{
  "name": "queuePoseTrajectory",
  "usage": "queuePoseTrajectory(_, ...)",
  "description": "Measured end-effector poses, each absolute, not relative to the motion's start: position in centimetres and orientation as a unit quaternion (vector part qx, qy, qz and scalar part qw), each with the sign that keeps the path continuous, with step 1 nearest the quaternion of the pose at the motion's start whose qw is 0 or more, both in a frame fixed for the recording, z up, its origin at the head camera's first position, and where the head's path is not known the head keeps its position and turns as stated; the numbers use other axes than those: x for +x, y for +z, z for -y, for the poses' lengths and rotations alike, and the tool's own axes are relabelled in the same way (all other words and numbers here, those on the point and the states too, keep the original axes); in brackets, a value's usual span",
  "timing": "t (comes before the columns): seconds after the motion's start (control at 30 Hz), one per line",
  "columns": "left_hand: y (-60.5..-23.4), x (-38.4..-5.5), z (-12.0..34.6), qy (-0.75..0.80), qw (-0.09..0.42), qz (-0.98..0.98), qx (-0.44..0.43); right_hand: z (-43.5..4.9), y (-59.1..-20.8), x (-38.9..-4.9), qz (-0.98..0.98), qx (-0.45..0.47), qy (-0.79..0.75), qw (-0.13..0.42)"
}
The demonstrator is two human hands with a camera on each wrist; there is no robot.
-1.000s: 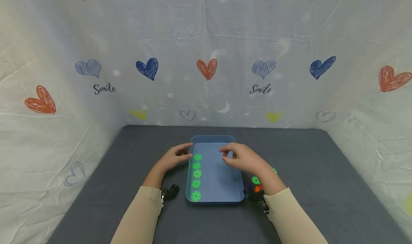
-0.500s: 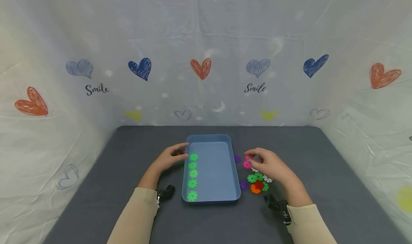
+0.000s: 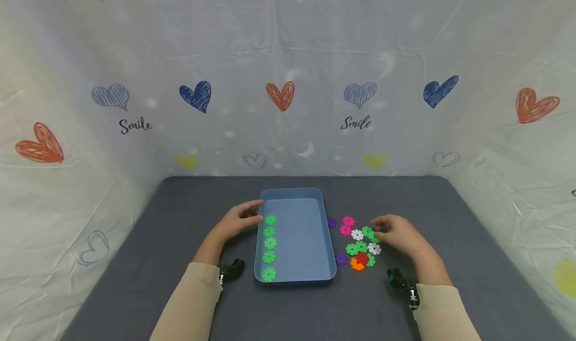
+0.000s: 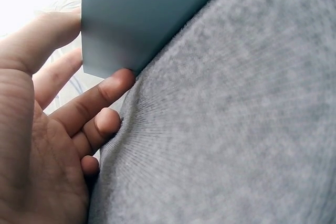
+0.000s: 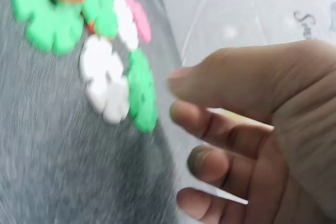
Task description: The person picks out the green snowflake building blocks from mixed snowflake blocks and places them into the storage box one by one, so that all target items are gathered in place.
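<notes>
Along the left side of a blue tray (image 3: 301,277), several green snowflake discs (image 3: 270,243) lie in a column. My left hand (image 3: 236,222) rests its relaxed fingertips against the tray's left wall; the left wrist view shows fingers (image 4: 118,83) touching the wall's outside (image 4: 126,30). To the right of the tray, my right hand (image 3: 400,235) hovers at the right edge of a loose group of discs. Its thumb and bent fingers are close to a green disc (image 5: 142,92) and a white disc (image 5: 105,80), with nothing visible between them.
Pink discs (image 3: 345,230), purple discs (image 3: 341,259), an orange disc (image 3: 357,264) and a red disc (image 3: 362,257) lie right of the tray, some overlapping. Grey cloth (image 3: 202,186) covers the table. Printed curtains (image 3: 315,56) enclose the back and sides.
My right hand has moved from above the tray to the right, past the pink discs, to the green discs at the group's right edge. My left hand stays at the tray's side.
</notes>
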State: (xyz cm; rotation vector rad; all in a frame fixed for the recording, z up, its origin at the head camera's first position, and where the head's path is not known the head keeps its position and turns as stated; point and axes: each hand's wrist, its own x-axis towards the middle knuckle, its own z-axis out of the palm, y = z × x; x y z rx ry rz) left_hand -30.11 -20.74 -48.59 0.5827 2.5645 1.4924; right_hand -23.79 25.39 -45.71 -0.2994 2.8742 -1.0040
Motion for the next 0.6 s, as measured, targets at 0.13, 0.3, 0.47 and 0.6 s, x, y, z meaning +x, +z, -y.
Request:
queuePoseTrajectory(0.13, -48.9, -30.3, 20.8, 0.493, 0.057, -0.846, 0.196, -26.1, -46.4, -23.9, -0.946, -0.097, -0.305, 0.056)
queuePoseTrajectory(0.3, -50.0, -31.0, 21.3, 0.492, 0.049, -0.848, 0.194, -26.5, -46.9, -23.9, -0.945, -0.107, -0.304, 0.061)
queuePoseTrajectory(0.47, -50.3, -31.2, 21.5, 0.497, 0.052, -0.845, 0.193, -26.6, -47.3, -23.8, -0.948, -0.111, -0.295, 0.052)
queuePoseTrajectory(0.6, -50.1, -31.1, 21.4, 0.494, 0.055, -0.846, 0.192, -26.7, -47.6, -23.9, -0.953, -0.113, -0.279, 0.037)
